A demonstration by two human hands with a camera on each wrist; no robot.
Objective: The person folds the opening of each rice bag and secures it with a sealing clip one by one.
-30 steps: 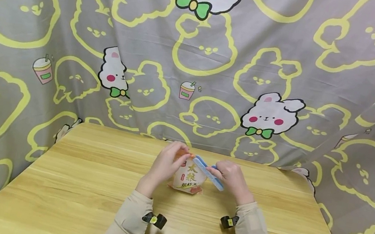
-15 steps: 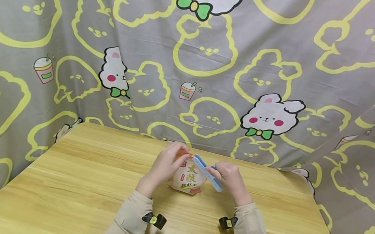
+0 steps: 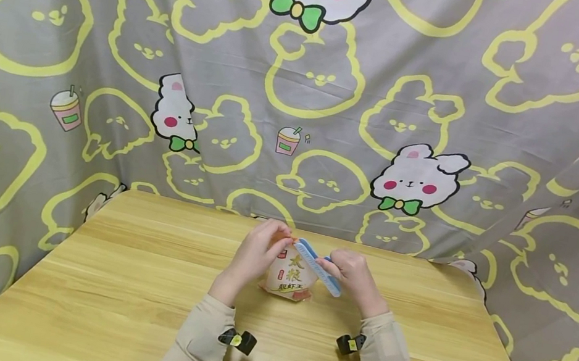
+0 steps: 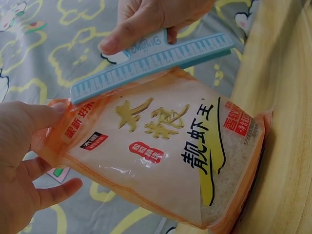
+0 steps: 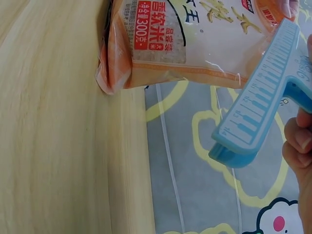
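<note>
A small bag of rice (image 3: 286, 277) stands on the table, its printed front towards me; orange edging and a window with grains show in the left wrist view. My left hand (image 3: 258, 251) pinches the bag's top corner between thumb and fingers. A light blue bag clip (image 4: 151, 66) with a piano-key print slants across the bag's top edge. My right hand (image 3: 356, 275) grips the clip's handle, thumb on top. In the right wrist view the clip's lower end (image 5: 239, 139) juts out past the bag. Whether the clip's bars press together on the bag cannot be told.
The wooden table (image 3: 126, 293) reaches back to a grey curtain (image 3: 330, 99) with yellow cartoon outlines, which hangs behind and on both sides. A black camera (image 3: 239, 340) is strapped to the left wrist, another camera (image 3: 350, 344) to the right.
My right hand and the clip have shifted very slightly left, the clip's lower end sinking a little. The left hand keeps its pinch on the bag's corner.
</note>
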